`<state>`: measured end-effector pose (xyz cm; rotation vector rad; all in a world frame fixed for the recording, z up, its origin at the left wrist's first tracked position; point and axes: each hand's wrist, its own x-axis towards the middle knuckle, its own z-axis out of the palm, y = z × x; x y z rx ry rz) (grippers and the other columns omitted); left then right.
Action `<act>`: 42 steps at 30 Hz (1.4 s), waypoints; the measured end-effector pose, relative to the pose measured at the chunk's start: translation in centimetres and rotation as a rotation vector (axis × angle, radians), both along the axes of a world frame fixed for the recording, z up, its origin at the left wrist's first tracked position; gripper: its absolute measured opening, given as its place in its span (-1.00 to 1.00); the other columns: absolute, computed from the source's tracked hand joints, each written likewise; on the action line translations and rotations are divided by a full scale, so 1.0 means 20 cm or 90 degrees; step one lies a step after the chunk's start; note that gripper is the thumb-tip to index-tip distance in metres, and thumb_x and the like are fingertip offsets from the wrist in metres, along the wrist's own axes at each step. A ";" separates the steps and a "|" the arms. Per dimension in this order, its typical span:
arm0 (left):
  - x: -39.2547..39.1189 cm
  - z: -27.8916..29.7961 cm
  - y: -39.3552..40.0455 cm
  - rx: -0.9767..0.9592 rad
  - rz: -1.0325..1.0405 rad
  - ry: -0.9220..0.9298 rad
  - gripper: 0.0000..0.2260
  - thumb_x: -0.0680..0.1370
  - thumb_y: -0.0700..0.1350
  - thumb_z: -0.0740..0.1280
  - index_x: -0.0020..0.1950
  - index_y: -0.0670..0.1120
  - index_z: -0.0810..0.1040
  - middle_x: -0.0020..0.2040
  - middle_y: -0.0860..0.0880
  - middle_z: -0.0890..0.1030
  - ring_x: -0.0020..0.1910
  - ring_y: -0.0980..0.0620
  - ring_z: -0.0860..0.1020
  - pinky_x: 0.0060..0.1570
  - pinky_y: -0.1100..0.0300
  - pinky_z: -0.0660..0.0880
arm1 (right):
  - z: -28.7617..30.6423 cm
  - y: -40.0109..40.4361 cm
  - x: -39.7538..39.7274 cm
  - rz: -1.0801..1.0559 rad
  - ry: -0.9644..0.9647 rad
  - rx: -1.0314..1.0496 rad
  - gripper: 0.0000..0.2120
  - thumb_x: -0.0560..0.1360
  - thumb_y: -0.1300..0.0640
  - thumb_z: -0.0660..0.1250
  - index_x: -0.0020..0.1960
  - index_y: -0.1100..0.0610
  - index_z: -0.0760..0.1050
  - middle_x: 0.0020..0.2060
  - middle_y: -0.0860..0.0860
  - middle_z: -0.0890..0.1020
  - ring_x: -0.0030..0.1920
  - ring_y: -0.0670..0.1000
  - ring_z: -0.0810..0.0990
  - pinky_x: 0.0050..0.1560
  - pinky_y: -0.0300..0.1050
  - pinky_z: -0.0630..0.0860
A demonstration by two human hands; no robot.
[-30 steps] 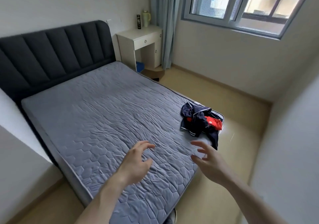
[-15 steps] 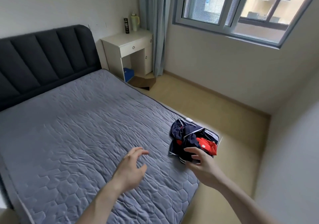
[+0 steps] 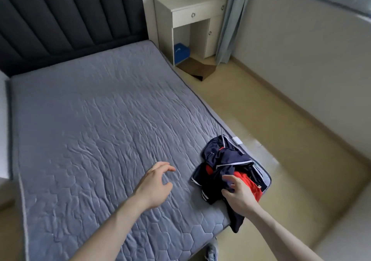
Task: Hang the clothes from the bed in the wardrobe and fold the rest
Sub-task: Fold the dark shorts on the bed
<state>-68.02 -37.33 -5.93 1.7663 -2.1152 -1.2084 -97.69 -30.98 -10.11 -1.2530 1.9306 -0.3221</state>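
Note:
A crumpled heap of navy and red clothes [image 3: 226,164] with white trim lies on the near right corner of the bed [image 3: 96,124], partly hanging over the edge. My right hand [image 3: 239,194] is on the heap's near side, fingers curled into the navy fabric. My left hand [image 3: 154,182] hovers just over the grey quilted mattress left of the heap, fingers loosely bent, holding nothing.
A dark padded headboard [image 3: 60,19] stands at the far end. A white bedside desk [image 3: 190,13] with a blue box [image 3: 181,53] under it and a brown cardboard piece [image 3: 197,67] sit beside a curtain [image 3: 228,23]. Bare floor [image 3: 261,120] runs right of the bed.
The view dropped and moved nearer the bed corner. My right hand went from open in the air to reaching the clothes heap and closing on the navy fabric. My left hand stayed low over the mattress.

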 end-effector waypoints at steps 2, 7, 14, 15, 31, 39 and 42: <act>-0.14 -0.13 -0.06 0.032 0.023 -0.002 -0.66 0.57 -0.14 0.32 0.31 0.15 0.52 0.44 0.19 0.35 0.11 0.16 0.59 0.18 0.24 0.38 | -0.18 -0.12 -0.16 0.011 0.010 0.044 -0.49 0.51 0.17 0.38 0.45 0.01 0.48 0.37 0.02 0.54 0.39 0.07 0.51 0.47 0.19 0.35; -0.34 -0.53 -0.16 0.087 0.072 -0.031 -0.67 0.55 -0.18 0.33 0.27 0.12 0.54 0.37 0.16 0.41 0.19 0.06 0.56 0.23 0.26 0.36 | -0.69 -0.28 -0.42 0.020 0.043 0.130 -0.42 0.52 0.18 0.37 0.53 0.07 0.41 0.50 0.13 0.41 0.56 0.09 0.28 0.52 -0.07 0.22; -0.42 -1.10 -0.14 0.152 0.082 -0.065 -0.68 0.54 -0.16 0.33 0.22 0.18 0.54 0.30 0.26 0.40 0.19 0.15 0.52 0.16 0.31 0.32 | -1.47 -0.45 -0.54 -0.004 0.007 0.263 -0.48 0.52 0.11 0.41 0.48 0.00 0.51 0.15 0.14 0.67 0.38 0.09 0.49 0.40 -0.09 0.38; -0.41 -1.14 -0.12 0.156 0.083 -0.068 -0.68 0.54 -0.16 0.33 0.22 0.18 0.54 0.30 0.27 0.40 0.21 0.21 0.47 0.16 0.34 0.29 | -1.53 -0.47 -0.54 -0.016 -0.012 0.277 -0.49 0.52 0.11 0.41 0.47 0.01 0.52 0.02 0.08 0.68 0.17 0.04 0.59 0.29 -0.12 0.47; -0.21 -0.67 0.17 0.133 0.133 -0.006 -0.66 0.56 -0.19 0.31 0.22 0.21 0.51 0.28 0.32 0.41 0.25 0.24 0.46 0.16 0.40 0.33 | -0.50 -0.49 -0.17 -0.146 -0.173 -0.228 -0.64 0.60 0.34 0.28 -0.04 -0.07 0.70 -0.14 -0.15 0.73 -0.20 -0.15 0.66 -0.21 -0.35 0.47; -0.07 -0.05 0.40 0.008 0.044 0.136 -0.16 0.35 0.16 0.55 0.54 0.33 0.20 0.37 0.49 0.31 0.36 0.49 0.31 0.24 0.52 0.31 | 0.48 -0.37 0.32 -0.029 -0.346 -0.392 -0.70 0.64 0.18 0.20 0.06 -0.07 0.69 -0.38 0.14 0.43 -0.40 0.07 0.28 -0.43 -0.11 0.17; 0.01 0.11 0.54 -0.046 0.074 0.200 -0.24 0.33 0.14 0.58 0.43 0.37 0.28 0.29 0.41 0.44 0.22 0.40 0.50 0.09 0.48 0.46 | 0.67 -0.35 0.55 -0.016 -0.387 -0.418 -0.71 0.62 0.11 0.22 0.11 -0.12 0.70 -0.44 -0.06 0.35 -0.44 -0.02 0.22 -0.47 -0.18 0.13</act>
